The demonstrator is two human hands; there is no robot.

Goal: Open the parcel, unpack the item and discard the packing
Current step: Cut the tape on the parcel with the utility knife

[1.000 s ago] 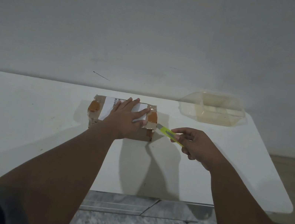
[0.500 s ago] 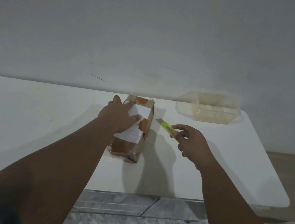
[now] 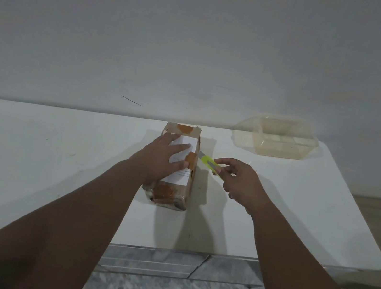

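A brown cardboard parcel (image 3: 171,191) with a white label and orange tape patches lies lengthwise on the white table (image 3: 54,167), its short end toward me. My left hand (image 3: 162,158) presses flat on its top, fingers spread over the label. My right hand (image 3: 241,182) holds a yellow-green utility knife (image 3: 209,164), whose tip touches the parcel's right upper edge. The parcel is closed.
A clear plastic container (image 3: 278,140) sits at the back right of the table, close to the grey wall. The table's rounded right edge (image 3: 378,254) drops to a wooden floor. Marble-patterned floor shows below the front edge.
The parcel was turned from lying crosswise to lying lengthwise under my left hand. My right hand brought the knife back against the parcel's right side.
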